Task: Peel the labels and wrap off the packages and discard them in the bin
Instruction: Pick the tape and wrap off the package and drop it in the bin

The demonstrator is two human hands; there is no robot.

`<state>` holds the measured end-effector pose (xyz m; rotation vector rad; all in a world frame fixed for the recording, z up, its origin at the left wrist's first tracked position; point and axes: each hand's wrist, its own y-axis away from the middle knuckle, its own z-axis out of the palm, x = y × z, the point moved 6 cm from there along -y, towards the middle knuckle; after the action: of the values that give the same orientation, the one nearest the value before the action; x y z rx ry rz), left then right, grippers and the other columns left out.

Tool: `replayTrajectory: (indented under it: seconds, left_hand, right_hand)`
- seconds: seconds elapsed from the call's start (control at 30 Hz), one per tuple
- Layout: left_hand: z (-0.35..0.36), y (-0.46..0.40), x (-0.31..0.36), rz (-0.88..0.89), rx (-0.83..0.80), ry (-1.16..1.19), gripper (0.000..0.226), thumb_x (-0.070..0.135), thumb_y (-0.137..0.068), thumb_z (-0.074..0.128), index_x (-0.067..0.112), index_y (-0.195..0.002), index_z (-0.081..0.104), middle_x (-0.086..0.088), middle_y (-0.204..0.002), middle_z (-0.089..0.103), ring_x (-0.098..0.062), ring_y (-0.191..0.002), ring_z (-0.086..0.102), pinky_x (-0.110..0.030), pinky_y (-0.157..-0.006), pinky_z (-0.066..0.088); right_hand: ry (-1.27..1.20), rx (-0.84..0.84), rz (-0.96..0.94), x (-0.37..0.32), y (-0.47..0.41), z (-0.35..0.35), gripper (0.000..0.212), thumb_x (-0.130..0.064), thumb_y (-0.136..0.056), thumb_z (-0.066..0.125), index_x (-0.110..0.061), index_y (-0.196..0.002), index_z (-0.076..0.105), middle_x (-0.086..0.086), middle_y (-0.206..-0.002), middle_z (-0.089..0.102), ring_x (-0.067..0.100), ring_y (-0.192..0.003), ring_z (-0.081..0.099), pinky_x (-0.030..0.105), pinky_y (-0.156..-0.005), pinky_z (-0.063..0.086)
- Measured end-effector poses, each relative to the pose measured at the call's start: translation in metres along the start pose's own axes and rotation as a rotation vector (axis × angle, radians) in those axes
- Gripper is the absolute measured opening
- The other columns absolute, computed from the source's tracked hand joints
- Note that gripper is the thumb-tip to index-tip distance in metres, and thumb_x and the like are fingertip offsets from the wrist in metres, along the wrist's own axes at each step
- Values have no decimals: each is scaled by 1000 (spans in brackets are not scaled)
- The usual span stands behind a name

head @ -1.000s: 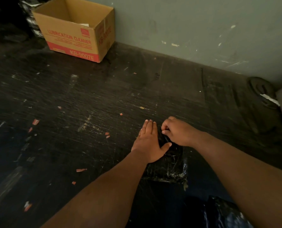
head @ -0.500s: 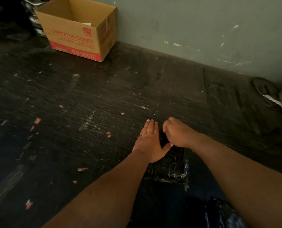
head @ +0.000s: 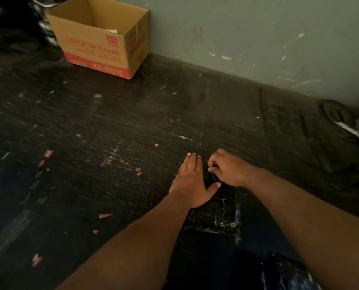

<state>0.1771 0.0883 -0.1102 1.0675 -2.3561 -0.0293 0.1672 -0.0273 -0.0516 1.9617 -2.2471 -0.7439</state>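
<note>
A flat package in shiny black wrap point(head: 218, 216) lies on the dark scratched floor in front of me. My left hand point(head: 192, 181) presses flat on its far left part, fingers straight and together. Just right of it, my right hand point(head: 228, 168) has curled fingers that pinch at the wrap at the package's far edge; what they hold is too dark to make out clearly. An open cardboard box point(head: 103, 38) printed "LUBRICATION CLEANER" stands at the far left against the wall.
A second black-wrapped package point(head: 283, 273) lies near the bottom right. Small red and white paper scraps point(head: 48, 152) dot the floor at left. A dark round object with a white strip point(head: 339, 118) sits by the wall at right. Dark bags are piled behind the box.
My right hand's fingers have shifted slightly at the package's far edge, now curled in a pinch. The left hand stays pressed flat.
</note>
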Motion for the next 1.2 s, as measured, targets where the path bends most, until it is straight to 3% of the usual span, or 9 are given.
replayTrajectory:
  seconds: [0.13,0.27,0.47,0.57,0.7,0.83,1.03,1.2]
  left_hand:
    - [-2,0,0,-8,-3,-7,105,75,-95,38,8,-161,-9,-7,-170,-15,-20,-155,-21,-37,-123,-6]
    - [0,1,1,-11,-13,-48,106,77,-94,35,8,-161,-11,-8,-170,-15,-21,-155,-21,-40,-125,-5]
    - [-6,4,6,-31,-49,-131,106,79,-93,29,9,-161,-13,-9,-170,-15,-23,-155,-20,-47,-127,-2]
    - [-11,4,12,-50,-92,-243,104,80,-94,24,9,-161,-10,-10,-171,-12,-25,-156,-18,-53,-126,-3]
    - [-32,8,39,-6,-77,-479,93,69,-101,28,5,-162,-2,-16,-170,-7,-31,-157,-12,-58,-124,-3]
    - [-32,18,113,143,-16,-487,83,61,-103,35,9,-162,11,-17,-170,6,-33,-157,0,-57,-125,3]
    - [29,56,289,475,-3,-321,78,64,-102,35,15,-161,23,-14,-169,16,-31,-157,10,-54,-126,6]
    - [101,103,417,629,-60,-254,79,66,-100,37,19,-161,23,-13,-169,17,-28,-156,15,-53,-125,7]
  right_hand:
    - [-3,69,60,-1,0,1,10,-27,-98,54,-24,-101,63,-3,-106,50,11,-92,55,28,-82,47]
    - [-229,177,183,8,6,-10,16,-21,-101,48,-18,-98,64,-3,-98,57,12,-90,57,25,-76,41]
    - [-492,193,263,24,54,-27,29,-41,-101,48,-17,-109,60,2,-95,64,18,-93,62,36,-81,50]
    - [-453,255,274,37,94,-40,28,-47,-89,66,-20,-98,62,1,-86,64,13,-78,61,27,-63,43]
    - [-378,314,320,68,154,-59,24,-41,-90,67,-20,-78,65,2,-70,65,13,-64,60,27,-56,40]
    - [-340,339,415,110,233,-69,21,-38,-91,66,-22,-79,62,1,-70,67,11,-65,61,27,-60,40]
    - [-255,423,589,196,375,-80,22,-33,-91,67,-19,-76,60,0,-63,64,13,-59,59,27,-65,42]
    - [-370,561,708,262,500,-78,20,-19,-89,72,-8,-75,63,3,-62,60,7,-44,54,20,-46,46]
